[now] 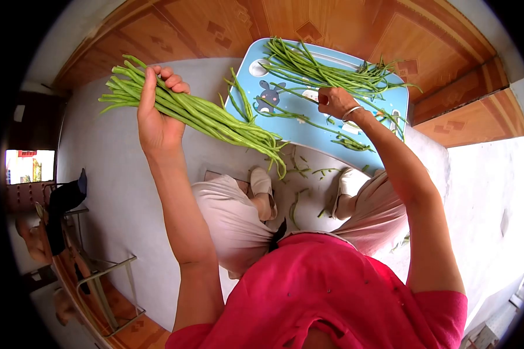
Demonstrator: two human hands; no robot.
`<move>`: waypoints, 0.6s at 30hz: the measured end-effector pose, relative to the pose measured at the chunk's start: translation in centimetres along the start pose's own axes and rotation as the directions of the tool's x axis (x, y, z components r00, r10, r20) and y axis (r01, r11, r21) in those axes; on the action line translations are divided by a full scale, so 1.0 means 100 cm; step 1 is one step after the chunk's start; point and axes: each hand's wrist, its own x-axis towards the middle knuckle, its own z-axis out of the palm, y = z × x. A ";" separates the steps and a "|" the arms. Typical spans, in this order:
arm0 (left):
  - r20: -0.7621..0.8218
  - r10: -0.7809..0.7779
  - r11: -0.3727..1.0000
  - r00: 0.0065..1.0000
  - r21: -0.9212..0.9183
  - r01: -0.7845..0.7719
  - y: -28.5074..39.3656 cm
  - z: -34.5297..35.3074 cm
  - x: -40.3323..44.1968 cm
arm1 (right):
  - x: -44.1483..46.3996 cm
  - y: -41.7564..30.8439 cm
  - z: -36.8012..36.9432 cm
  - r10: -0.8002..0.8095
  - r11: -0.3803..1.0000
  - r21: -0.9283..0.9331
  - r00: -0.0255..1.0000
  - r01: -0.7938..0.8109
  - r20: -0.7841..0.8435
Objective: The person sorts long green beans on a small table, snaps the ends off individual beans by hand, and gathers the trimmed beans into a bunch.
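My left hand (159, 125) is raised at the left, wrapped round a thick bunch of green long beans (215, 123). The bunch slants down to the right, its thin ends hanging beside the edge of a small blue table (294, 130). Over that table my right hand (339, 103), with a bangle on its wrist, has its fingers closed in a pinch. A thin long bean (294, 93) runs to its fingertips, where the grip is partly hidden. Just behind the hand lies a loose pile of long beans (326, 74), and a few single ones are spread in front of it.
Bean scraps (297, 200) are scattered on the grey floor (116, 174) between my shoes (261, 181). A wooden panelled surface (215, 29) borders the table's far side. At the left another person's leg (67, 198) shows near a metal-framed wooden seat (96, 291).
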 end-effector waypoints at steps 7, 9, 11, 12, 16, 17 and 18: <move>-0.075 -0.037 0.990 0.997 0.132 0.046 -0.032 0.006 0.003 | -0.007 -0.036 -0.075 -0.045 0.737 0.672 0.998 0.066 -0.048; -0.100 -0.058 0.988 0.993 0.135 0.071 -0.044 0.010 0.004 | -0.014 -0.050 -0.089 -0.054 0.689 0.711 0.989 0.136 -0.137; -0.104 -0.058 0.979 0.993 0.188 0.077 -0.055 0.013 0.004 | -0.022 -0.062 -0.101 -0.055 0.678 0.715 0.981 0.172 -0.185; -0.112 -0.067 0.975 0.991 0.203 0.089 -0.061 0.015 0.004 | -0.026 -0.066 -0.105 -0.060 0.690 0.701 0.979 0.182 -0.196; -0.125 -0.135 0.967 0.983 0.201 0.158 -0.081 0.020 0.008 | -0.035 -0.085 -0.111 -0.102 0.744 0.631 0.971 0.220 -0.218; -0.127 -0.142 0.967 0.982 0.193 0.164 -0.086 0.021 0.009 | -0.038 -0.087 -0.112 -0.113 0.785 0.584 0.974 0.207 -0.195; -0.124 -0.123 0.970 0.985 0.193 0.146 -0.090 0.023 0.009 | -0.041 -0.090 -0.112 -0.121 0.822 0.535 0.978 0.195 -0.170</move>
